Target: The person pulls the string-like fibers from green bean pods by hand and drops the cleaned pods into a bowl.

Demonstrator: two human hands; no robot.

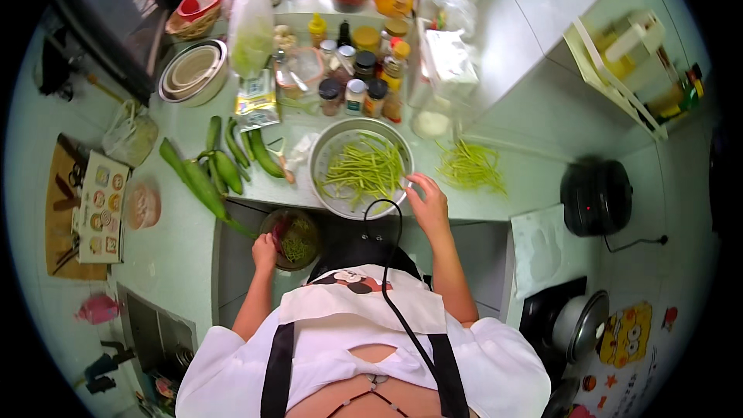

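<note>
I see the pale green counter (178, 232) filling most of my view, wrapping in an L from the left side to the wall at the top. On it, straight ahead, sits the big round metal colander (361, 168), holding a heap of thin green bean strips (364, 166); most strips run their long axis from lower left to upper right. Left of the colander lie several whole green gourds (220, 170), fanned out, long axes running from upper right to lower left, tips towards the counter edge. A second loose pile of cut strips (470, 164) lies on the counter to the right of the colander, well apart from it.

Behind the colander a cluster of spice jars (360, 77) and a clear bag of greens (251, 27) crowd the back wall; stacked bowls (193, 71) stand at the upper left. A black rice cooker (596, 196) sits to the right.

Below the counter edge a small dark bowl (292, 238) holds green scraps. My left hand (264, 251) is at that bowl's left rim, fingers curled over it, gripping the bowl. My right hand (426, 197) rests at the colander's lower right rim, fingers bent and pinching at the strips there; I cannot tell if it actually holds one. A black cable (395, 263) crosses in front of my apron.
</note>
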